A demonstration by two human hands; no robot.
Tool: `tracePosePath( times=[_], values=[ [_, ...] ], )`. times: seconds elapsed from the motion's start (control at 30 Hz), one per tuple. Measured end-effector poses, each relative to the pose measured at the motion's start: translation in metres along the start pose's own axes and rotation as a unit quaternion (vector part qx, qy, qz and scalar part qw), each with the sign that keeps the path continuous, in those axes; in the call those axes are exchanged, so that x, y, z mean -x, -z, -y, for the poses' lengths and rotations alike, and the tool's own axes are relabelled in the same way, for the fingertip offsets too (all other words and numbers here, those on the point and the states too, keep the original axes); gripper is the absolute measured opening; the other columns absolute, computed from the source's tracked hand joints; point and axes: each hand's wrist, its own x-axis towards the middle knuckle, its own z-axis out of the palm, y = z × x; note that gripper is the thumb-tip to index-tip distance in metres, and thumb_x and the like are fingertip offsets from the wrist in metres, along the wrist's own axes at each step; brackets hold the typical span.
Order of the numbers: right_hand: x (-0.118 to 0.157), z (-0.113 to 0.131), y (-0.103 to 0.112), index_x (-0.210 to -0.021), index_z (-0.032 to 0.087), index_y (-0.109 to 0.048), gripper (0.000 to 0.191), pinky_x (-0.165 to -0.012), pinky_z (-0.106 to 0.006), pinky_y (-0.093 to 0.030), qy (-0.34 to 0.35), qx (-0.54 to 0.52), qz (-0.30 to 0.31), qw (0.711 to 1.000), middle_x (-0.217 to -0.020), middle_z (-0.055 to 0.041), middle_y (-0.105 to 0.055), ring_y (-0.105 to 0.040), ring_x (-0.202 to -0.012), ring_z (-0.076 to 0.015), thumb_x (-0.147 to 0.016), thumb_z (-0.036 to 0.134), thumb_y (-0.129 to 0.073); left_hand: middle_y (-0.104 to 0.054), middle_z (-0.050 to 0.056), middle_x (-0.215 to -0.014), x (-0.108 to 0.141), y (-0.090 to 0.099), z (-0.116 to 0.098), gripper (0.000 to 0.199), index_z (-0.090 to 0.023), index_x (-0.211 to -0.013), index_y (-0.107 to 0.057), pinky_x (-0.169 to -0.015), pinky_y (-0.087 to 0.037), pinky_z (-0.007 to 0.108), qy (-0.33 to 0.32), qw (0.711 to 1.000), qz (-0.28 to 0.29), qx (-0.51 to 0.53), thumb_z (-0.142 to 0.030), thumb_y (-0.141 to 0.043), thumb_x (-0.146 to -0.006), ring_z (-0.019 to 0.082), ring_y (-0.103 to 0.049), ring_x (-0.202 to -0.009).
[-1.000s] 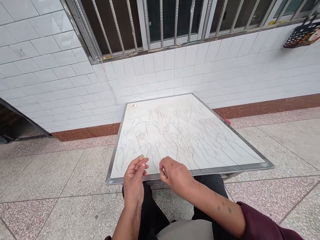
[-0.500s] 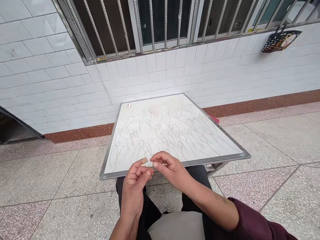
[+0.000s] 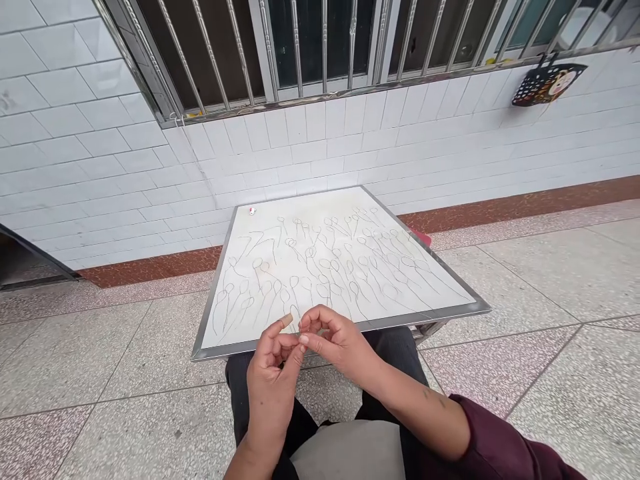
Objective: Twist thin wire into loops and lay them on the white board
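Note:
Fingertips meet above the near edge of a white board (image 3: 310,200) with a grey metal rim. My left hand (image 3: 274,367) is closed in a pinch, with a tan wrap on its raised index finger. My right hand (image 3: 337,340) pinches at the same spot, its thumb touching the left thumb tip. What lies between the fingers is too small to make out. Many thin dark looped strands (image 3: 354,288) are spread in rows over the board. A small red and white item (image 3: 252,211) sits at its far left corner.
Behind the board rises a white tiled wall (image 3: 280,153) with a barred window (image 3: 325,47). A dotted black bag (image 3: 547,83) hangs at the right. Beneath my hands are my legs and a grey cloth (image 3: 350,453). Speckled tiles (image 3: 150,427) cover the floor.
My right thumb and fingers have come down and left to touch the left fingertips; a small gap between the hands has closed. The view has shifted slightly.

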Motion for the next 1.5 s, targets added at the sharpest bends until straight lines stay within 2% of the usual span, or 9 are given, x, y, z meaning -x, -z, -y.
tracePosePath(
  times=[0.13, 0.3, 0.43, 0.53, 0.67, 0.97, 1.17, 1.3, 1.5],
  values=[
    [-0.001, -0.003, -0.005, -0.085, 0.021, -0.061, 0.015, -0.069, -0.027, -0.045, 0.014, 0.01, -0.009, 1.0, -0.079, 0.0008, -0.06, -0.056, -0.076, -0.0142, -0.086, 0.035, -0.065, -0.071, 0.001, -0.083, 0.003, 0.0, 0.002, 0.056, -0.026, -0.133, -0.056, -0.085, -0.05, 0.037, -0.026, 0.998, -0.017, -0.053, -0.032, -0.075, -0.081, 0.021, -0.066, -0.081],
    [-0.003, -0.006, 0.001, -0.087, 0.021, -0.06, 0.02, -0.064, -0.025, -0.042, -0.01, -0.027, -0.006, 1.0, -0.078, 0.0021, -0.058, -0.052, -0.07, -0.0121, -0.088, 0.04, -0.063, -0.073, 0.003, -0.089, 0.003, 0.002, 0.001, 0.065, -0.026, -0.14, -0.046, -0.083, -0.051, 0.035, 0.01, 1.0, -0.001, -0.002, -0.034, -0.074, -0.082, 0.019, -0.067, -0.081],
    [-0.003, -0.008, 0.006, -0.087, 0.02, -0.061, 0.021, -0.06, -0.023, -0.041, -0.038, -0.072, 0.003, 0.997, -0.079, 0.0029, -0.057, -0.048, -0.065, -0.0097, -0.086, 0.04, -0.067, -0.073, 0.003, -0.092, 0.0, 0.004, 0.0, 0.055, -0.024, -0.133, -0.054, -0.083, -0.052, 0.033, 0.035, 0.999, -0.017, 0.022, -0.036, -0.073, -0.083, 0.017, -0.066, -0.083],
    [-0.003, -0.011, 0.006, -0.089, 0.02, -0.062, 0.022, -0.06, -0.023, -0.041, -0.038, -0.083, 0.019, 0.996, -0.081, 0.0023, -0.059, -0.049, -0.065, -0.0095, -0.086, 0.042, -0.067, -0.071, 0.002, -0.086, -0.003, 0.003, 0.001, 0.049, -0.022, -0.124, -0.06, -0.081, -0.051, 0.031, 0.052, 0.997, -0.022, 0.058, -0.035, -0.077, -0.08, 0.015, -0.065, -0.079],
    [-0.003, -0.016, 0.006, -0.09, 0.02, -0.062, 0.026, -0.059, -0.023, -0.041, -0.04, -0.086, 0.04, 0.995, -0.082, 0.0017, -0.06, -0.048, -0.062, -0.0091, -0.087, 0.046, -0.065, -0.07, -0.001, -0.08, -0.005, -0.002, 0.002, 0.048, -0.021, -0.117, -0.064, -0.073, -0.049, 0.026, 0.073, 0.991, -0.035, 0.11, -0.029, -0.082, -0.073, 0.013, -0.061, -0.072],
    [-0.002, -0.018, 0.008, -0.09, 0.02, -0.06, 0.028, -0.058, -0.023, -0.042, -0.043, -0.089, 0.065, 0.993, -0.081, 0.0022, -0.059, -0.048, -0.061, -0.0085, -0.088, 0.048, -0.063, -0.067, -0.002, -0.075, -0.007, -0.008, 0.003, 0.048, -0.019, -0.111, -0.068, -0.067, -0.049, 0.024, 0.124, 0.976, -0.048, 0.172, -0.029, -0.086, -0.067, 0.011, -0.061, -0.067],
    [-0.003, -0.024, 0.011, -0.093, 0.021, -0.059, 0.024, -0.057, -0.022, -0.042, -0.043, -0.07, 0.054, 0.995, -0.078, 0.0035, -0.055, -0.046, -0.059, -0.0081, -0.09, 0.045, -0.061, -0.065, -0.004, -0.073, -0.008, -0.007, 0.008, 0.046, -0.02, -0.11, -0.069, -0.077, -0.05, 0.025, 0.099, 0.973, -0.069, 0.195, -0.029, -0.086, -0.068, 0.01, -0.061, -0.07],
    [-0.002, -0.025, 0.014, -0.098, 0.022, -0.058, 0.02, -0.056, -0.022, -0.042, -0.04, -0.032, 0.033, 0.998, -0.082, 0.0031, -0.054, -0.046, -0.059, -0.0076, -0.092, 0.041, -0.058, -0.063, -0.003, -0.078, -0.009, -0.004, 0.006, 0.04, -0.022, -0.109, -0.067, -0.079, -0.051, 0.027, 0.073, 0.977, -0.067, 0.187, -0.031, -0.083, -0.073, 0.013, -0.065, -0.077],
    [-0.003, -0.026, 0.015, -0.097, 0.023, -0.058, 0.019, -0.056, -0.023, -0.041, -0.027, 0.031, 0.005, 0.999, -0.077, 0.0041, -0.052, -0.046, -0.056, -0.0084, -0.093, 0.041, -0.055, -0.058, -0.004, -0.079, -0.007, 0.003, -0.002, 0.041, -0.026, -0.117, -0.063, -0.068, -0.052, 0.026, 0.074, 0.983, -0.029, 0.163, -0.032, -0.077, -0.078, 0.01, -0.057, -0.065]
  ],
)
